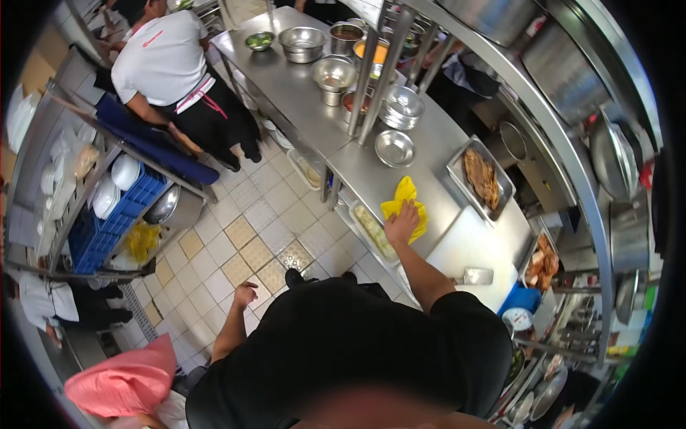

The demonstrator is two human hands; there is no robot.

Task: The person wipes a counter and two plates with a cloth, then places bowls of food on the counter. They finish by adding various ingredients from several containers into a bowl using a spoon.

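Note:
My right hand (402, 223) presses on a crumpled yellow cloth (406, 191) on the steel counter (436, 164), its fingers gripping the fabric. Just to the right of the cloth lies a white cutting board (468, 250), with a cleaver (477, 276) on its near part. My left hand (244, 294) hangs over the tiled floor, away from the counter. Its fingers are curled in and nothing shows in them.
A metal tray of cooked meat (480, 179) and several steel bowls (394, 149) stand on the counter. Shelf posts (386, 75) rise from it. A person in a white shirt (161, 53) bends at the upper left. Blue crates (114, 214) fill the left rack.

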